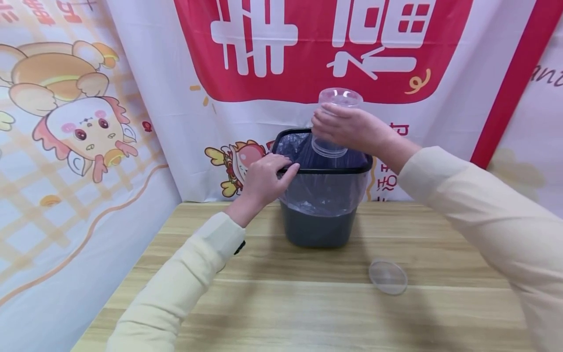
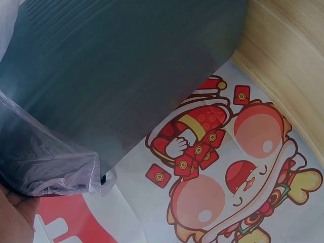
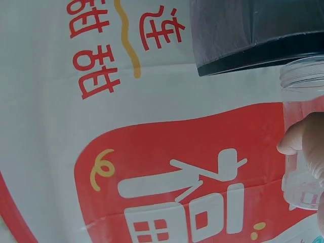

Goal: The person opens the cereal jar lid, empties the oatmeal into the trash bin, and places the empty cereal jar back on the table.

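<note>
Holding: clear plastic jar [image 1: 340, 99], inverted, threaded mouth down, in the curled fingers of the right hand [image 1: 352, 128]; located over the opening of a dark bin [image 1: 320, 230], though whether its mouth sits below the rim cannot be told. Left hand [image 1: 264, 177]: closed over the bin's black rim at the near left corner, fingers inside, thumb outside. Transparent liner bag [image 1: 323, 195], folded over the rim and draping round the upper wall. Round clear lid [image 1: 388, 277], flat on the wood-grain table [image 1: 286, 313], right of and nearer than the bin. A small edge behind the left sleeve [image 1: 189, 274], too hidden to identify. White wall hanging [image 1: 444, 142], directly behind the bin, which blocks part of its cartoon figure [image 1: 244, 159]. Writing: large white 福, sideways, on a red panel [image 1: 308, 88]; smaller red characters, partly covered; a cursive fragment, apparently "anz", cut off at far right.
</note>
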`<action>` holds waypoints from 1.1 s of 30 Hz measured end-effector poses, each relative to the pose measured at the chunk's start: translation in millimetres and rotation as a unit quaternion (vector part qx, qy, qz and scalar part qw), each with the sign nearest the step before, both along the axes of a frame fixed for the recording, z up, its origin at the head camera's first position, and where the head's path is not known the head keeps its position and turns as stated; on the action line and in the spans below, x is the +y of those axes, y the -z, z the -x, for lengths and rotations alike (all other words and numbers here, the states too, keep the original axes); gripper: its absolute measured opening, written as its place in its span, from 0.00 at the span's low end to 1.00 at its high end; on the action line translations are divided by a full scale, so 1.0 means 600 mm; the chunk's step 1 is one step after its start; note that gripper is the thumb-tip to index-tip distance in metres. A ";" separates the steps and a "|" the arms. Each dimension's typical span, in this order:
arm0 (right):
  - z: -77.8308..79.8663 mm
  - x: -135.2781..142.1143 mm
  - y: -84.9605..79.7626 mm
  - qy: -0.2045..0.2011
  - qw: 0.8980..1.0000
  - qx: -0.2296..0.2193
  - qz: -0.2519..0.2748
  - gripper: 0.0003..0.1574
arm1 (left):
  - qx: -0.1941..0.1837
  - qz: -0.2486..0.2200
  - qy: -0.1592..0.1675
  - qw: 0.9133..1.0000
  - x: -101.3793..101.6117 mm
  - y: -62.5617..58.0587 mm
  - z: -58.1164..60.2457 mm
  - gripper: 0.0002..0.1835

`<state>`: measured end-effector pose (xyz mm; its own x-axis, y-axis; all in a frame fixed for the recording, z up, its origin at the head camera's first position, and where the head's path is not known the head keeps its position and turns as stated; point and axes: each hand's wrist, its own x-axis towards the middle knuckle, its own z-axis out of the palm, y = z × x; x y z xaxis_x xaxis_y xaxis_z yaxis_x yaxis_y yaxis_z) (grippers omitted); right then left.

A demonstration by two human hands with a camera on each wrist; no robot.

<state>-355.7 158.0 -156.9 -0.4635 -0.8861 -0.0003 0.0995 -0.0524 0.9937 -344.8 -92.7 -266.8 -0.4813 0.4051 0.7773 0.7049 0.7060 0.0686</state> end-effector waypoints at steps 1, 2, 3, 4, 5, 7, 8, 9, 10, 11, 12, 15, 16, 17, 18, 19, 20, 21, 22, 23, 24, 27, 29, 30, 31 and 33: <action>-0.001 0.001 -0.001 -0.003 1.000 -0.009 0.022 0.64 | 0.000 0.000 0.001 1.000 0.000 0.000 0.000 0.19; -0.001 0.003 -0.002 -0.003 0.999 -0.020 0.045 0.64 | 0.000 -0.001 0.002 1.000 0.000 -0.001 0.000 0.19; -0.002 0.005 -0.003 -0.003 0.997 -0.030 0.069 0.64 | 0.000 -0.001 0.002 1.000 -0.001 -0.001 0.000 0.19; -0.003 0.007 -0.003 -0.002 0.995 -0.040 0.093 0.63 | -0.001 -0.001 0.002 1.000 -0.001 -0.002 -0.001 0.19; -0.005 0.009 -0.004 0.000 0.991 -0.053 0.120 0.63 | -0.001 -0.002 0.001 1.000 -0.001 -0.002 -0.001 0.19; -0.008 0.013 -0.004 0.005 0.983 -0.070 0.169 0.64 | -0.004 -0.001 -0.001 1.000 -0.002 -0.002 -0.001 0.19; -0.009 0.015 -0.004 0.009 0.978 -0.079 0.193 0.64 | -0.004 0.000 -0.002 1.000 -0.003 -0.002 -0.002 0.19; -0.010 0.017 -0.004 0.010 0.972 -0.091 0.218 0.65 | -0.005 0.001 -0.002 1.000 -0.003 -0.003 -0.001 0.19; -0.012 0.020 -0.005 0.011 0.965 -0.101 0.242 0.65 | -0.005 0.001 -0.002 1.000 -0.003 -0.003 -0.001 0.19; -0.013 0.022 -0.005 0.010 0.957 -0.115 0.267 0.65 | -0.005 0.001 -0.001 1.000 -0.003 -0.003 -0.001 0.19; -0.015 0.024 -0.005 0.009 0.949 -0.126 0.289 0.64 | -0.005 0.002 -0.001 1.000 -0.002 -0.003 -0.001 0.19; -0.020 0.032 -0.005 0.003 0.921 -0.165 0.354 0.62 | -0.003 0.004 0.000 1.000 -0.001 -0.003 0.000 0.19; -0.021 0.034 -0.005 0.001 0.910 -0.176 0.375 0.61 | -0.002 0.005 0.000 1.000 -0.001 -0.002 0.000 0.19; -0.023 0.036 -0.005 0.001 0.899 -0.188 0.395 0.60 | -0.002 0.005 -0.001 1.000 -0.001 -0.002 0.001 0.19; -0.025 0.038 -0.005 0.003 0.889 -0.196 0.413 0.60 | -0.002 0.006 -0.001 1.000 -0.001 -0.002 0.001 0.19; -0.027 0.040 -0.005 0.007 0.879 -0.203 0.431 0.59 | -0.001 0.006 -0.001 1.000 -0.002 -0.002 0.001 0.19; -0.029 0.043 -0.005 0.010 0.868 -0.209 0.449 0.59 | -0.001 0.006 -0.001 1.000 -0.002 -0.002 0.001 0.19; -0.030 0.045 -0.005 0.013 0.858 -0.215 0.467 0.59 | -0.001 0.005 0.000 1.000 -0.002 -0.001 0.001 0.19; -0.032 0.048 -0.005 0.016 0.847 -0.220 0.484 0.59 | -0.001 0.005 0.000 1.000 -0.002 -0.001 0.001 0.19; -0.033 0.051 -0.006 0.019 0.837 -0.224 0.499 0.59 | 0.000 0.004 0.000 1.000 -0.002 -0.001 0.001 0.19; -0.034 0.054 -0.006 0.021 0.826 -0.228 0.515 0.59 | 0.000 0.004 0.001 1.000 -0.002 -0.001 0.001 0.19; -0.037 0.066 -0.005 0.029 0.792 -0.245 0.558 0.61 | 0.002 0.004 0.002 1.000 -0.002 -0.001 0.002 0.19; -0.040 0.074 -0.002 0.032 0.766 -0.259 0.587 0.61 | 0.002 0.005 0.002 1.000 -0.002 0.000 0.002 0.19; -0.041 0.078 -0.001 0.032 0.754 -0.265 0.600 0.62 | 0.002 0.006 0.002 1.000 -0.002 0.000 0.002 0.19; -0.042 0.082 0.001 0.030 0.743 -0.271 0.611 0.61 | 0.002 0.006 0.002 1.000 -0.001 0.000 0.002 0.19; -0.045 0.090 0.005 0.026 0.722 -0.284 0.631 0.58 | 0.000 0.006 0.002 1.000 -0.001 0.000 0.002 0.19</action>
